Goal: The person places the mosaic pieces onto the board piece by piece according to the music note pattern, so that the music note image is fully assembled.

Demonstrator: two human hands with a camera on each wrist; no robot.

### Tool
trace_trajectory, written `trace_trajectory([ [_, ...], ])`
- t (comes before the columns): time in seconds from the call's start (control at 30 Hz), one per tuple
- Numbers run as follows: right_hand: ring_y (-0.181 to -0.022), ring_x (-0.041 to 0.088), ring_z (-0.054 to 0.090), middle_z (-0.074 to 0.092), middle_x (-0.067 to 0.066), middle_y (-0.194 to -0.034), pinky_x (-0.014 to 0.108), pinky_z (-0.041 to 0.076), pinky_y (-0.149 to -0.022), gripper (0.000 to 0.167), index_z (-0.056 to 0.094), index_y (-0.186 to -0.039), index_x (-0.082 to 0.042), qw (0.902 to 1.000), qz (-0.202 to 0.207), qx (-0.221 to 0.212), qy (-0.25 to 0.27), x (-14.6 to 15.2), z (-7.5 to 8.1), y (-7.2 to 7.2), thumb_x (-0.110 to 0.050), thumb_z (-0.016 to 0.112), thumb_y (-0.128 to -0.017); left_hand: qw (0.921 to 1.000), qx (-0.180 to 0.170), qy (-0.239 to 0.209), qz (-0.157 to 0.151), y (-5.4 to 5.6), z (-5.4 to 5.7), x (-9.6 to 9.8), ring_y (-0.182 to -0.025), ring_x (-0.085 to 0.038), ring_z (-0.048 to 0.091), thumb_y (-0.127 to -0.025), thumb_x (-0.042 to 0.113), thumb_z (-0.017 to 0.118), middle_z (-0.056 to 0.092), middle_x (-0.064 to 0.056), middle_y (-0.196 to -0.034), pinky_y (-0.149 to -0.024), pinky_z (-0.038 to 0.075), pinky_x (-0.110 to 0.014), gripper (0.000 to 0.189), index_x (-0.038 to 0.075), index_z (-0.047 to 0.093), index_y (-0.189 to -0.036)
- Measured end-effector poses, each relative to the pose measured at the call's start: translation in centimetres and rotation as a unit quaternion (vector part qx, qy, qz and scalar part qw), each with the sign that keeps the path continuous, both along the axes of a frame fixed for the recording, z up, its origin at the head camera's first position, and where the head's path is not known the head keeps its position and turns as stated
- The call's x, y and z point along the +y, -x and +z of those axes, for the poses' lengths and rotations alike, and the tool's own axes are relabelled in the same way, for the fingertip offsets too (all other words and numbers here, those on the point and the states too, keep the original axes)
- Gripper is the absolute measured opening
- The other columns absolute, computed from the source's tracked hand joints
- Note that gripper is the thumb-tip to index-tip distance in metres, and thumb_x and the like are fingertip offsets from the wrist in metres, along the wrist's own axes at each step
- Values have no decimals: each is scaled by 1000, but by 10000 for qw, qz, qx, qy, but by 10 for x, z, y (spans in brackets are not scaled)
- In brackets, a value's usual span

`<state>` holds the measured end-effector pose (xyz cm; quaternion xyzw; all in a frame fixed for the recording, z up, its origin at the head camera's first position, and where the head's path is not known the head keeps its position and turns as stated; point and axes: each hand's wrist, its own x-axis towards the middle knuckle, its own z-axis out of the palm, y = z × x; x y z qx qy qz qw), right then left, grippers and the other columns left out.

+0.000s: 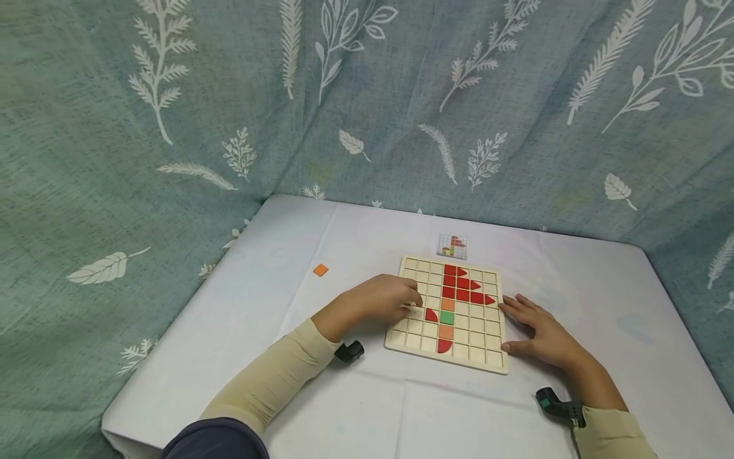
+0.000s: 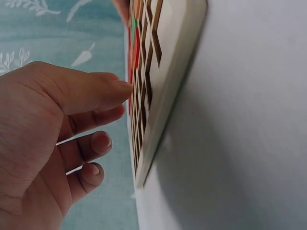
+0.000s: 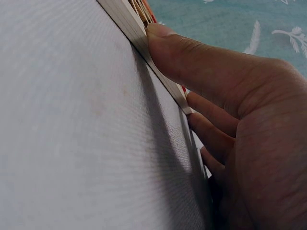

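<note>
A light wooden grid board (image 1: 478, 341) lies on the table, with red squares (image 1: 463, 295), pointed red pieces (image 1: 489, 299), orange squares (image 1: 447, 304), a green square (image 1: 446, 317) and rounded red pieces (image 1: 431, 315) set in its cells. The left hand (image 1: 392, 298) hovers over the board's left side, thumb and bent fingers at the cells. Whether a tile sits between its fingertips is hidden in both the head and left wrist views. Along the right edge of the board, the right hand (image 1: 539, 331) rests its extended thumb (image 3: 165, 40) and fingertips.
A small picture card (image 1: 453, 246) with a coloured grid pattern lies behind the board. One loose orange square tile (image 1: 320, 270) is to the left on the white tablecloth (image 1: 367, 408). A leaf-patterned curtain (image 1: 390, 127) hangs behind the table.
</note>
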<state>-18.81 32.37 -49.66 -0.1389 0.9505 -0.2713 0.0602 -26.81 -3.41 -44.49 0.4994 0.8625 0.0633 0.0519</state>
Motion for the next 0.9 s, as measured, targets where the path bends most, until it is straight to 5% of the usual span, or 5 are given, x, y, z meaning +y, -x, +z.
trace_trajectory([
  [0.9, -144, 38, 14, 32, 12, -154, 69, 15, -103, 93, 44, -147, -8, 9999, 94, 68, 25, 0, -3, -1, -50, 80, -72, 9900, -95, -39, 1405, -2, 0, -97, -90, -6, 59, -89, 20, 67, 62, 9, -107, -78, 48, -26, 24, 19, 73, -112],
])
